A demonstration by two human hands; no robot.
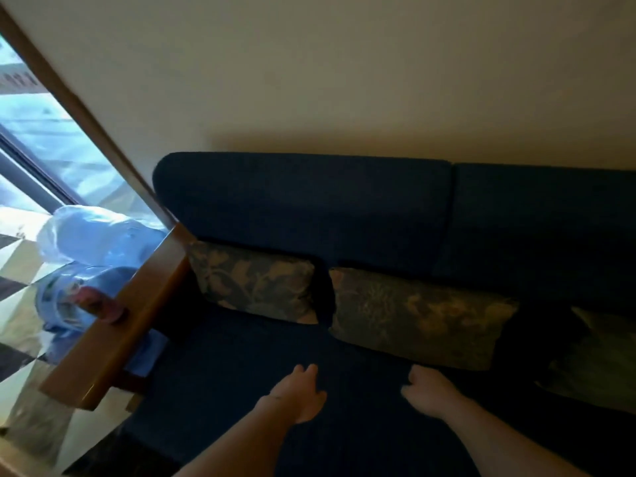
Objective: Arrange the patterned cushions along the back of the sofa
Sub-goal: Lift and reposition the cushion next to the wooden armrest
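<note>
Cream wall (344, 63); bright window (51, 160); checkered floor (13, 270).

Both bare forearms reach forward from the bottom edge. Left hand (298, 394) palm down, fingers loosely spread, holding nothing. Right hand (428, 390) fingers curled under, knuckles up; grip contents unclear. Hands apart, not touching.

Patterned cushions on a dark blue sofa (309, 201)
Left cushion (254, 280) and middle cushion (420, 318) lean against the backrest; a third cushion (595, 359) lies right.
</note>
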